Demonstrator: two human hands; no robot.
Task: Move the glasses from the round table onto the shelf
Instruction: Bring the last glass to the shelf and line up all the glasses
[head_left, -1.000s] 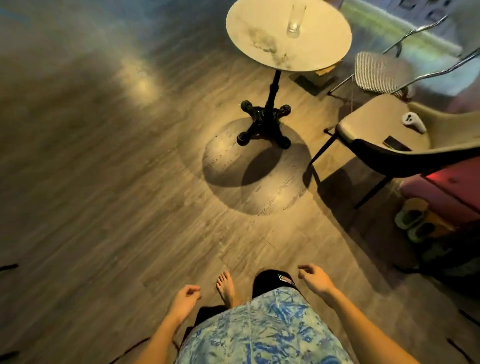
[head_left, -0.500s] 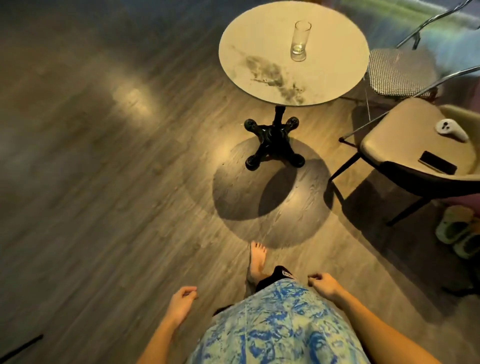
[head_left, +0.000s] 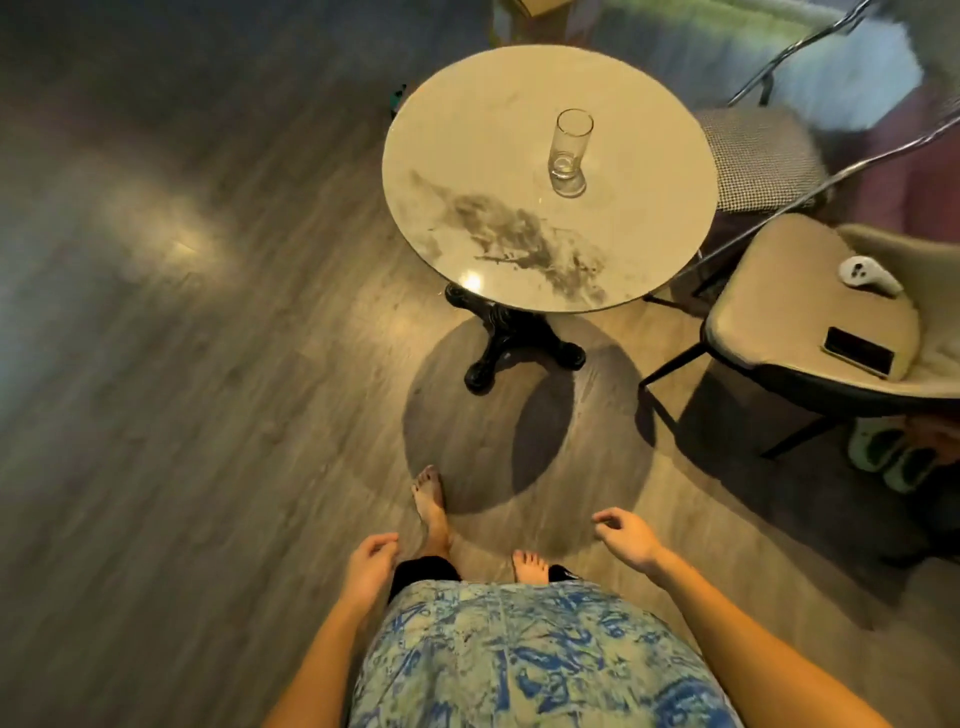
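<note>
Glass (head_left: 570, 151) stands upright on the round table (head_left: 467, 156), inside its rim, far ahead of both sets of fingers. Left hand (head_left: 370, 564) and right hand (head_left: 626, 540) hang empty, fingers loosely curled, over bare floor (head_left: 208, 415).

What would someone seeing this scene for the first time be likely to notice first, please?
Probably the single clear glass, standing upright right of centre on the round table, whose pale top carries a dark smudged marking near its front edge. Next, the beige chair at the right, with a white controller and a dark phone on its seat. Both hands, the left hand and right hand, hang empty low in the frame.
</note>
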